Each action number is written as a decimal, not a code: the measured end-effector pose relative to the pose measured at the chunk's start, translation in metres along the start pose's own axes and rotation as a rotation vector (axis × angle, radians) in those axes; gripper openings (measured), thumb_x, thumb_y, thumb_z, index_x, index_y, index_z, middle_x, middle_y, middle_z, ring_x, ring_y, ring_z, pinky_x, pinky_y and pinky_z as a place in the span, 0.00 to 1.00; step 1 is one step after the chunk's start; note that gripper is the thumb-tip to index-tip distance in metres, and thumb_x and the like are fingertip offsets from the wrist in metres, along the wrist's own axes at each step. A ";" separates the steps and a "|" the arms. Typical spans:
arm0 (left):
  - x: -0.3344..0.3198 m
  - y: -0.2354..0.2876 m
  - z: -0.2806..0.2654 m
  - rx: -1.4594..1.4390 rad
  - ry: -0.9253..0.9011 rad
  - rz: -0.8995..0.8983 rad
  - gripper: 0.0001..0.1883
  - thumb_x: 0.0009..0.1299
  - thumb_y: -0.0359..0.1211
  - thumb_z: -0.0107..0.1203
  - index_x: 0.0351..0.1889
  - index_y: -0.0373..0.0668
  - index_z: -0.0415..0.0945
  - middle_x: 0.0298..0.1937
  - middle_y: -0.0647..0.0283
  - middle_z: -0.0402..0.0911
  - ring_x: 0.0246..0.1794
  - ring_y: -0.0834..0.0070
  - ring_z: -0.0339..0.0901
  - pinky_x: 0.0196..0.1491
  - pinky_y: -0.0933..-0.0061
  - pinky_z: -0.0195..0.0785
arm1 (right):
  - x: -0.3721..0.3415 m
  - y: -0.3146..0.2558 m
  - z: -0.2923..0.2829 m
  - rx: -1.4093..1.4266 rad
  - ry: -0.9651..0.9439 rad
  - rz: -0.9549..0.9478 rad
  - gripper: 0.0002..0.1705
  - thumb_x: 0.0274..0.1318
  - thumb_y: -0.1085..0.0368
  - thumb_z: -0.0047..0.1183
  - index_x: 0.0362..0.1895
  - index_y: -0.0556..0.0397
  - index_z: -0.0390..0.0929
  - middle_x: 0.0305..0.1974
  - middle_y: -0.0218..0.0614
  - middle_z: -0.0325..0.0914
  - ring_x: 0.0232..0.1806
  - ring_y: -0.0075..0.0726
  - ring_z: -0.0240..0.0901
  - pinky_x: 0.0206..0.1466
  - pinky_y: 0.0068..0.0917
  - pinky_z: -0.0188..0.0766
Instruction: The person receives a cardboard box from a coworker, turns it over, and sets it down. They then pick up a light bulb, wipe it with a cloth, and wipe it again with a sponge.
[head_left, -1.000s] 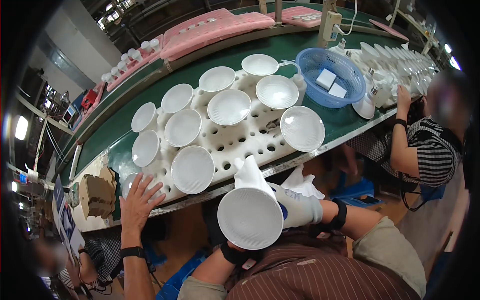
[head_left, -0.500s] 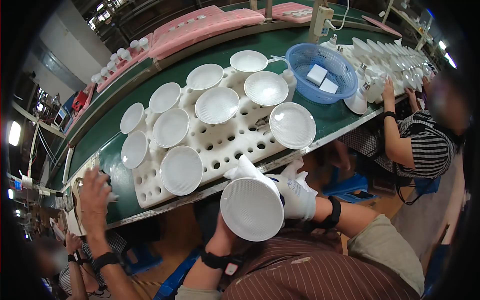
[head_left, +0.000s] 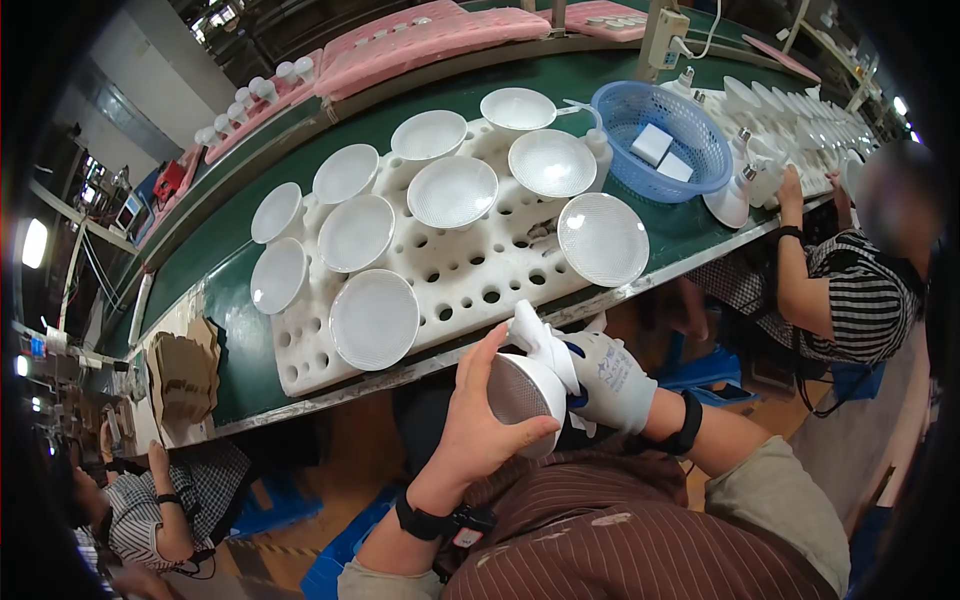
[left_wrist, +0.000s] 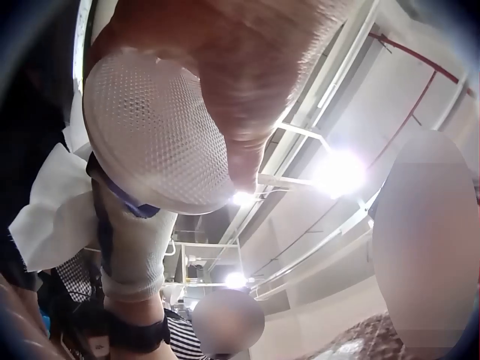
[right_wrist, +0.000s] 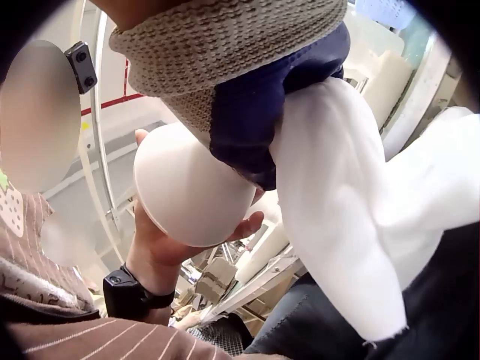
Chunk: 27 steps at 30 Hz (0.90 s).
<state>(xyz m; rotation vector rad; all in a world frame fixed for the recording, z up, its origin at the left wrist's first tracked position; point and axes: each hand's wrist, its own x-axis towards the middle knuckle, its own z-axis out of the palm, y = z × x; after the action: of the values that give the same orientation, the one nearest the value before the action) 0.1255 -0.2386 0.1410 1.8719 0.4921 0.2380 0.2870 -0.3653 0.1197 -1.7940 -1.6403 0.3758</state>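
Observation:
A white reflector bulb (head_left: 522, 392) with a dimpled round face is held above my lap, tilted to the left. My bare left hand (head_left: 468, 430) grips its wide rim, thumb on the near side and fingers on the far side. The left wrist view shows the thumb reaching over the textured face (left_wrist: 157, 131). My right hand (head_left: 612, 380), in a pale glove with dark blue on it, holds a white cloth (head_left: 540, 345) around the narrow end of the bulb. That end is hidden by glove and cloth. In the right wrist view the cloth (right_wrist: 337, 187) hangs down in folds.
A white foam tray (head_left: 465, 285) with holes carries several similar bulbs (head_left: 375, 318) on the green bench. Behind its right end are a squeeze bottle (head_left: 597, 150) and a blue basket (head_left: 640, 185) with white boxes. Cardboard (head_left: 182, 375) stands left; another person (head_left: 865, 290) sits right.
My left hand has come from under the bulb to around its rim, and the bulb's face has turned leftward. Another person's hand at the left took a bulb from the tray's end and withdrew.

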 end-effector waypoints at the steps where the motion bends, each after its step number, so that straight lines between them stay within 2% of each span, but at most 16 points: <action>1: 0.000 -0.002 0.001 -0.041 -0.006 -0.010 0.58 0.42 0.52 0.71 0.69 0.47 0.50 0.64 0.56 0.57 0.64 0.64 0.56 0.64 0.63 0.51 | -0.001 0.001 0.000 -0.038 0.019 -0.004 0.26 0.40 0.61 0.59 0.48 0.53 0.72 0.38 0.44 0.76 0.39 0.52 0.74 0.41 0.41 0.70; 3: 0.000 -0.008 0.005 -0.079 -0.001 0.009 0.57 0.44 0.53 0.71 0.69 0.46 0.51 0.64 0.57 0.58 0.64 0.65 0.57 0.64 0.64 0.52 | -0.004 0.002 -0.003 -0.076 0.035 -0.009 0.26 0.39 0.61 0.60 0.47 0.53 0.72 0.37 0.44 0.76 0.38 0.51 0.74 0.41 0.42 0.70; 5: -0.001 -0.013 0.006 -0.113 0.009 0.025 0.56 0.45 0.54 0.71 0.69 0.46 0.51 0.63 0.57 0.59 0.64 0.66 0.57 0.64 0.64 0.52 | -0.006 0.001 -0.005 -0.050 -0.161 0.119 0.39 0.33 0.68 0.62 0.58 0.49 0.67 0.57 0.47 0.65 0.52 0.53 0.69 0.55 0.44 0.62; 9: -0.001 -0.016 0.006 -0.143 0.012 0.021 0.52 0.50 0.55 0.68 0.68 0.45 0.53 0.61 0.59 0.61 0.60 0.69 0.60 0.61 0.68 0.55 | -0.009 0.003 -0.001 -0.074 -0.132 0.139 0.41 0.30 0.69 0.62 0.58 0.49 0.67 0.58 0.47 0.64 0.53 0.53 0.68 0.57 0.46 0.59; 11: -0.001 -0.015 0.008 -0.142 0.013 0.018 0.50 0.52 0.55 0.67 0.67 0.45 0.53 0.60 0.59 0.61 0.59 0.70 0.61 0.61 0.68 0.56 | -0.010 0.003 0.000 -0.063 -0.103 0.074 0.40 0.31 0.69 0.61 0.58 0.50 0.67 0.57 0.47 0.66 0.52 0.51 0.69 0.55 0.44 0.62; 13: 0.000 -0.013 0.012 -0.054 0.111 0.127 0.42 0.58 0.54 0.61 0.65 0.44 0.57 0.55 0.61 0.66 0.55 0.72 0.65 0.58 0.70 0.58 | -0.010 0.001 0.000 -0.041 -0.073 0.066 0.39 0.32 0.68 0.60 0.57 0.50 0.67 0.55 0.46 0.68 0.51 0.51 0.70 0.54 0.43 0.63; 14: 0.002 -0.014 0.012 -0.055 0.113 0.127 0.42 0.58 0.54 0.61 0.65 0.44 0.57 0.55 0.61 0.66 0.55 0.72 0.65 0.58 0.70 0.58 | -0.010 0.000 0.000 -0.020 -0.043 0.058 0.38 0.33 0.68 0.60 0.57 0.50 0.68 0.54 0.45 0.69 0.50 0.50 0.71 0.52 0.42 0.65; 15: 0.004 -0.016 0.014 -0.131 0.138 0.051 0.38 0.61 0.53 0.59 0.63 0.43 0.60 0.56 0.56 0.67 0.57 0.67 0.65 0.59 0.68 0.57 | -0.009 0.001 0.001 -0.020 -0.044 0.060 0.38 0.33 0.68 0.60 0.57 0.50 0.68 0.54 0.45 0.69 0.50 0.50 0.71 0.52 0.42 0.65; 16: 0.005 -0.018 0.016 -0.211 0.158 -0.032 0.34 0.63 0.52 0.56 0.61 0.43 0.64 0.57 0.52 0.68 0.58 0.61 0.65 0.61 0.66 0.55 | -0.008 0.001 0.004 -0.009 0.021 0.006 0.32 0.35 0.66 0.61 0.52 0.52 0.70 0.47 0.45 0.72 0.44 0.52 0.72 0.47 0.41 0.67; 17: 0.009 -0.020 0.018 -0.230 0.168 -0.019 0.31 0.67 0.53 0.50 0.60 0.41 0.65 0.56 0.51 0.69 0.57 0.61 0.65 0.60 0.67 0.56 | -0.007 0.002 0.005 0.001 0.086 -0.049 0.28 0.36 0.63 0.62 0.47 0.54 0.72 0.39 0.45 0.75 0.39 0.53 0.73 0.41 0.41 0.70; 21: 0.013 -0.015 0.017 -0.222 0.128 -0.033 0.29 0.70 0.51 0.47 0.61 0.40 0.64 0.57 0.51 0.68 0.58 0.63 0.65 0.60 0.69 0.55 | -0.008 -0.008 -0.001 0.129 -0.040 0.128 0.24 0.38 0.64 0.61 0.45 0.51 0.74 0.39 0.44 0.76 0.41 0.54 0.73 0.43 0.40 0.69; 25: 0.016 -0.015 0.014 -0.224 0.090 -0.015 0.29 0.70 0.49 0.47 0.63 0.41 0.63 0.59 0.50 0.66 0.60 0.63 0.63 0.61 0.69 0.54 | -0.009 -0.007 0.000 0.128 -0.039 0.149 0.22 0.39 0.63 0.60 0.44 0.52 0.74 0.39 0.44 0.76 0.40 0.53 0.73 0.42 0.39 0.70; 27: 0.015 -0.010 0.011 -0.089 0.119 0.100 0.30 0.69 0.47 0.49 0.65 0.42 0.61 0.62 0.50 0.61 0.62 0.60 0.61 0.63 0.66 0.53 | -0.006 -0.006 -0.001 0.028 -0.047 0.125 0.22 0.43 0.62 0.58 0.45 0.51 0.73 0.38 0.46 0.76 0.40 0.51 0.73 0.43 0.40 0.69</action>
<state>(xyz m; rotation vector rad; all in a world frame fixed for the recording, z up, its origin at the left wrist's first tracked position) 0.1414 -0.2380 0.1263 1.8041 0.4620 0.4336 0.2819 -0.3718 0.1232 -1.8851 -1.5502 0.4982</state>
